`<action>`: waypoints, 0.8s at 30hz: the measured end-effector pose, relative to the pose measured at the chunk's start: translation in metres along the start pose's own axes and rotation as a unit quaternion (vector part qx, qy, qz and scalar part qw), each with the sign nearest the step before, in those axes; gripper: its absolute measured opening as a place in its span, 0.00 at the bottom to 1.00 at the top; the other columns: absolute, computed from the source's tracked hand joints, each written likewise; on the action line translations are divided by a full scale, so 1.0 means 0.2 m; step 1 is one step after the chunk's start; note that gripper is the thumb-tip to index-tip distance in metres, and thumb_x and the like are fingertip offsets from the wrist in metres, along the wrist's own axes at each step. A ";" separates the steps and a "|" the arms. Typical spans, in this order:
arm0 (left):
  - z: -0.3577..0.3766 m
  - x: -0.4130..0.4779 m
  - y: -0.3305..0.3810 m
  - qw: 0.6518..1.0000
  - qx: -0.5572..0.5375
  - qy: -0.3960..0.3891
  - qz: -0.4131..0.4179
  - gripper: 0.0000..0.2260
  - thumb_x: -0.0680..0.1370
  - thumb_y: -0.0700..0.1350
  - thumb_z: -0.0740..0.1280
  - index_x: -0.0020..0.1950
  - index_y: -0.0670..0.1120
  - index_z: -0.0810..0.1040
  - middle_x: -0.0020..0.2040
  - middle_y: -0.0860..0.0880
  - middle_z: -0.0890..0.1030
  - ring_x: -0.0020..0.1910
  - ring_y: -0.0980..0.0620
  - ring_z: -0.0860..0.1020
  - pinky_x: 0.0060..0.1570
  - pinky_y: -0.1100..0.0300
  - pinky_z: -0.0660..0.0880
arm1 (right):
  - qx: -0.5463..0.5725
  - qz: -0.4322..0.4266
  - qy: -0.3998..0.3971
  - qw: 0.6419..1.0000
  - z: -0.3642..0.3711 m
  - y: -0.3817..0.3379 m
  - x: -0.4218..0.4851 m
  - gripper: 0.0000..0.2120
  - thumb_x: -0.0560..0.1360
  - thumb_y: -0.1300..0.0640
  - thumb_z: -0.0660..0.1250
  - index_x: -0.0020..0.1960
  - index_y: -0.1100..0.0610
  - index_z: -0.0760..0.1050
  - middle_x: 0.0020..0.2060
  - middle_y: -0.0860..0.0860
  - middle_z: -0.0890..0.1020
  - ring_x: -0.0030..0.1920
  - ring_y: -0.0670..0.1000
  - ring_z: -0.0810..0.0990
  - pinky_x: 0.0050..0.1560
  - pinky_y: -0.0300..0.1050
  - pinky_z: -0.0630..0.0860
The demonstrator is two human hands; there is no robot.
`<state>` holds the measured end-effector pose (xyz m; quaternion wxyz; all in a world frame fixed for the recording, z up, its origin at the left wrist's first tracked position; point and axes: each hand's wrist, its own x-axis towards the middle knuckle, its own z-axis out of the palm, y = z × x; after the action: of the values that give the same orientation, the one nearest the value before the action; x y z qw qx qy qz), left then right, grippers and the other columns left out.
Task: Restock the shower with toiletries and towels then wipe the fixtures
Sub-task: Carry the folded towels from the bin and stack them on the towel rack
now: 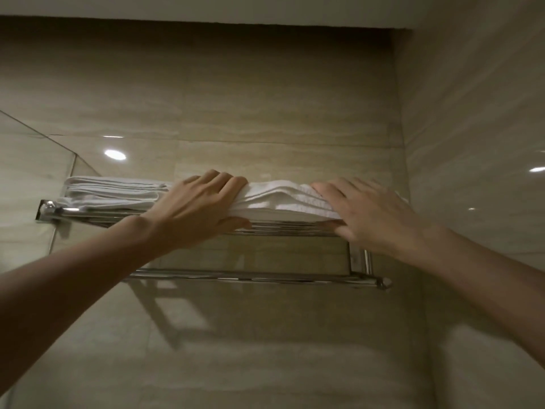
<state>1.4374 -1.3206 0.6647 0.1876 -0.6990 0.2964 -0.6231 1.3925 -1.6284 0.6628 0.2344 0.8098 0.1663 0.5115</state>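
Towel [280, 199] — between left hand [194, 208], right hand [371, 216]

Bare skin from frame edge to fingertips: two forearms and their grips are all that shows of the person. The left forearm [88, 278] is long and slim, broadening toward the elbow end, with the wrist bone standing out as a rounded knob. Across the back of the left grip [203, 208] the knuckles form a low ridge and faint tendon lines run toward the fingers. The right forearm [477, 261] is of like build, its outline soft. The right grip [374, 219] is blurred; knuckles and finger shapes can be made out, finer detail cannot. Dim light shades both arms toward the lower corners.
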 end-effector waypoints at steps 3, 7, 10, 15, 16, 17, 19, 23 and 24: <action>0.00 0.03 0.02 0.999 -0.016 -0.008 -0.030 0.32 0.78 0.69 0.53 0.69 0.45 0.68 0.59 0.45 0.80 0.52 0.48 0.79 0.49 0.52 0.79 | 0.027 0.031 -0.035 0.999 0.01 0.06 0.02 0.31 0.80 0.41 0.58 0.79 0.43 0.49 0.70 0.47 0.70 0.67 0.50 0.71 0.68 0.50 0.68; 0.01 0.06 0.07 0.999 -0.016 -0.011 -0.028 0.27 0.80 0.65 0.52 0.68 0.47 0.69 0.58 0.47 0.80 0.53 0.47 0.80 0.52 0.51 0.76 | 0.042 0.046 -0.049 0.997 0.04 0.10 0.02 0.32 0.78 0.31 0.44 0.79 0.43 0.49 0.69 0.49 0.72 0.65 0.52 0.72 0.67 0.53 0.68; 0.02 0.06 0.02 0.998 -0.021 -0.042 -0.029 0.28 0.81 0.64 0.47 0.71 0.48 0.66 0.62 0.47 0.79 0.58 0.48 0.79 0.58 0.51 0.76 | 0.044 0.042 -0.039 0.997 0.07 0.08 0.03 0.30 0.80 0.33 0.44 0.79 0.43 0.52 0.67 0.49 0.73 0.63 0.52 0.73 0.67 0.52 0.67; 0.06 0.06 -0.04 0.996 -0.028 -0.078 -0.037 0.30 0.80 0.66 0.40 0.73 0.50 0.64 0.65 0.46 0.79 0.60 0.46 0.79 0.60 0.48 0.76 | 0.056 0.050 -0.031 0.997 0.09 0.05 0.05 0.29 0.80 0.33 0.42 0.78 0.42 0.54 0.68 0.49 0.73 0.65 0.53 0.72 0.66 0.54 0.67; 0.06 0.06 -0.04 0.995 -0.028 -0.084 -0.047 0.31 0.80 0.66 0.39 0.73 0.50 0.63 0.64 0.46 0.79 0.60 0.46 0.78 0.59 0.48 0.76 | 0.062 0.051 -0.033 0.996 0.10 0.05 0.05 0.29 0.80 0.33 0.42 0.78 0.42 0.54 0.69 0.49 0.73 0.65 0.53 0.72 0.66 0.55 0.67; 0.06 0.06 -0.04 0.994 -0.025 -0.089 -0.058 0.32 0.79 0.67 0.38 0.72 0.51 0.64 0.63 0.46 0.79 0.60 0.46 0.78 0.58 0.48 0.76 | 0.067 0.053 -0.033 0.996 0.10 0.06 0.05 0.29 0.80 0.32 0.42 0.78 0.42 0.54 0.69 0.49 0.73 0.66 0.53 0.72 0.66 0.55 0.67; 0.06 0.03 0.01 0.993 -0.016 -0.087 -0.084 0.32 0.79 0.68 0.40 0.71 0.50 0.65 0.62 0.46 0.79 0.57 0.46 0.78 0.57 0.49 0.75 | 0.076 0.056 -0.023 0.995 0.12 0.06 0.05 0.30 0.79 0.32 0.41 0.78 0.42 0.55 0.69 0.49 0.73 0.65 0.53 0.73 0.66 0.55 0.67; 0.06 -0.02 0.09 0.988 -0.015 -0.079 -0.130 0.34 0.78 0.72 0.44 0.69 0.48 0.67 0.61 0.45 0.77 0.58 0.46 0.76 0.63 0.48 0.70 | 0.080 0.068 -0.014 0.994 0.14 0.05 0.04 0.33 0.78 0.30 0.38 0.77 0.43 0.57 0.68 0.49 0.74 0.64 0.53 0.74 0.67 0.56 0.68; 0.06 -0.02 0.10 0.986 -0.027 -0.083 -0.142 0.35 0.78 0.72 0.43 0.69 0.48 0.67 0.61 0.45 0.77 0.59 0.45 0.75 0.64 0.47 0.69 | 0.081 0.075 -0.007 0.994 0.15 0.04 0.04 0.32 0.79 0.30 0.39 0.77 0.43 0.57 0.68 0.49 0.75 0.64 0.53 0.74 0.66 0.56 0.69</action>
<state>1.4452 -1.3331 0.6472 0.1029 -0.7882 0.1943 -0.5748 1.4231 -1.6370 0.6618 0.1303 0.8399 0.1438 0.5069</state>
